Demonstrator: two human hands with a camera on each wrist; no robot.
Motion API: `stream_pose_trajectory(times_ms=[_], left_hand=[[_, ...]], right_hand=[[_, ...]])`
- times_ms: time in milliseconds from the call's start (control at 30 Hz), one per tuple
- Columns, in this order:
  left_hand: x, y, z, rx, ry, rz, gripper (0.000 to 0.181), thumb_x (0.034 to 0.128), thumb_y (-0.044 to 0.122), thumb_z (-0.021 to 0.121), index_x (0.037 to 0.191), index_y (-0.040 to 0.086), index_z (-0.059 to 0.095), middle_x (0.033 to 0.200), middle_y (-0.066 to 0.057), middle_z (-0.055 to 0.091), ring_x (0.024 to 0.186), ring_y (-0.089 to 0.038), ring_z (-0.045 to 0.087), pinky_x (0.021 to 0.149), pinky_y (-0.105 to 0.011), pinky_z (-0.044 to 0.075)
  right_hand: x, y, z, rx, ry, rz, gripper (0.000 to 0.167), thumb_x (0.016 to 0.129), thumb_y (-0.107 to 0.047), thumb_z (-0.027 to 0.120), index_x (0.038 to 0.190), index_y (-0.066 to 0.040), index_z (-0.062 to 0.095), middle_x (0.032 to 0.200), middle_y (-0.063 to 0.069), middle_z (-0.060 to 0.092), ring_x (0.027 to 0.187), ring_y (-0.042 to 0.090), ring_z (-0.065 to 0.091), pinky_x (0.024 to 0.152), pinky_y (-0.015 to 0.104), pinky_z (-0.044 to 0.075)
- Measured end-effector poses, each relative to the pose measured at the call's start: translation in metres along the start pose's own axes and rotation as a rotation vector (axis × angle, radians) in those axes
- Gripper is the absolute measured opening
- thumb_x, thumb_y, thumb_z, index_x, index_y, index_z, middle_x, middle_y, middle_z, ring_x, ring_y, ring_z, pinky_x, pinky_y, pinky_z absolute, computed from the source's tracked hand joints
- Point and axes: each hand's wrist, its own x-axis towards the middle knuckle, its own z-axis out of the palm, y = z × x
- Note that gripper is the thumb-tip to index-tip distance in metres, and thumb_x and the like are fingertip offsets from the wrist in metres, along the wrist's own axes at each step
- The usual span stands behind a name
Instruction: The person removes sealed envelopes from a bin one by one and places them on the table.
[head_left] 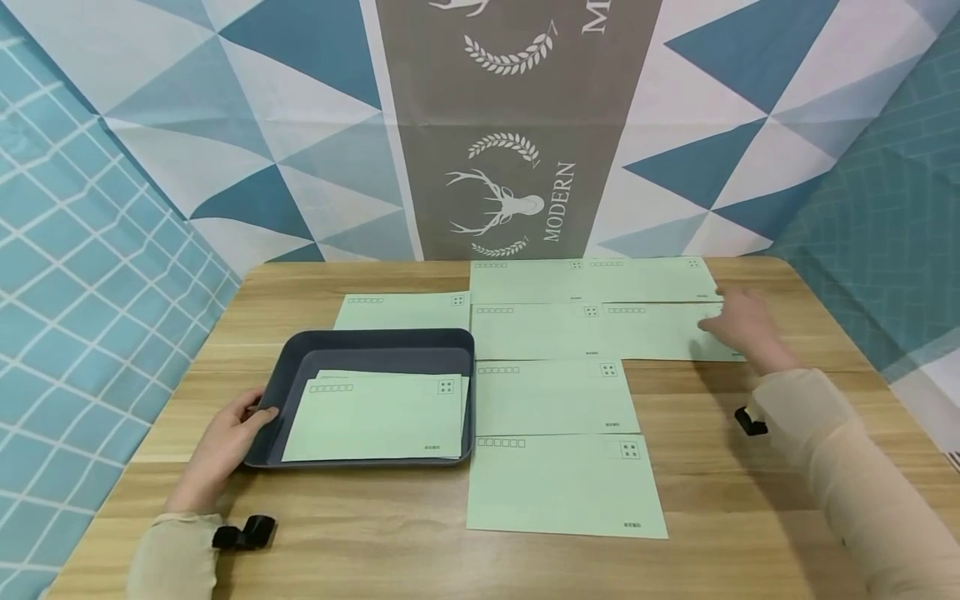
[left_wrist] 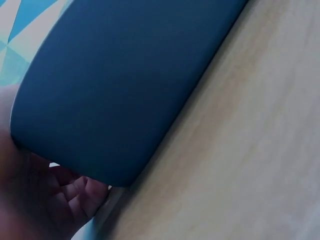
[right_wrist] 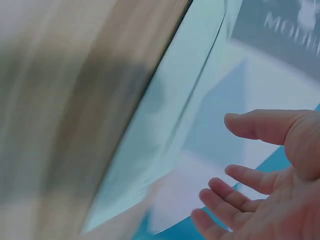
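My left hand (head_left: 227, 440) grips the left side of a dark grey tray (head_left: 382, 358), thumb over the rim and fingers curled beneath it in the left wrist view. A small stack of pale green envelopes (head_left: 375, 421) lies inside the tray. My right hand (head_left: 744, 323) is above the right end of a pale green envelope (head_left: 660, 333) in the second row from the back. Its fingers and thumb are spread apart with nothing between them in the right wrist view.
More envelopes lie flat in rows right of the tray, from the back row (head_left: 648, 279) to the nearest one (head_left: 562, 487). Another envelope (head_left: 405, 310) is partly hidden behind the tray. The wooden table (head_left: 720, 517) ends at a patterned cloth backdrop (head_left: 510, 125).
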Motion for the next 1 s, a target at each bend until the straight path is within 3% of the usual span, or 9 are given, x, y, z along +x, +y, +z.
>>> stream_pose_trajectory(times_ms=[167,433,700,833,1000], left_hand=[[-0.002,0.005,-0.004,-0.010,-0.012,-0.027,0.057,0.0973,0.030,0.037,0.138,-0.009,0.027,0.129,-0.034,0.037,0.112,-0.043,0.039,0.086,-0.049,0.034],[-0.006,0.015,-0.004,-0.050,-0.024,-0.068,0.056,0.0978,0.026,0.033,0.138,-0.012,0.023,0.136,-0.036,0.027,0.121,-0.046,0.030,0.095,-0.054,0.029],[-0.008,0.024,0.003,-0.024,0.053,-0.007,0.049,0.0935,0.008,0.037,0.137,-0.011,0.026,0.130,-0.035,0.037,0.115,-0.044,0.039,0.088,-0.051,0.035],[-0.008,0.026,0.006,-0.037,0.073,-0.030,0.049,0.0926,0.004,0.034,0.138,-0.011,0.024,0.132,-0.034,0.034,0.116,-0.046,0.036,0.090,-0.053,0.034],[-0.008,0.027,0.007,-0.051,0.077,-0.045,0.048,0.0930,0.004,0.030,0.138,-0.011,0.022,0.134,-0.034,0.031,0.118,-0.046,0.034,0.090,-0.054,0.033]], right_hand=[[-0.011,-0.051,0.012,-0.067,0.090,-0.170,0.059,0.083,-0.017,0.061,0.129,0.012,0.036,0.121,0.037,0.037,0.105,0.051,0.040,0.081,0.060,0.035],[-0.032,-0.132,0.035,-0.013,0.147,-0.448,0.044,0.084,-0.016,0.061,0.122,0.003,0.050,0.110,0.021,0.056,0.095,0.034,0.055,0.078,0.048,0.041],[-0.045,-0.192,0.066,0.016,0.064,-0.625,0.035,0.086,-0.019,0.060,0.118,-0.004,0.056,0.105,0.009,0.061,0.095,0.026,0.058,0.086,0.043,0.042],[-0.054,-0.217,0.083,0.032,0.017,-0.703,0.032,0.086,-0.018,0.060,0.115,-0.006,0.059,0.105,0.006,0.062,0.096,0.021,0.059,0.087,0.038,0.043],[-0.065,-0.243,0.100,0.015,-0.101,-0.807,0.031,0.088,-0.019,0.057,0.115,-0.006,0.061,0.108,0.005,0.062,0.098,0.018,0.058,0.091,0.034,0.041]])
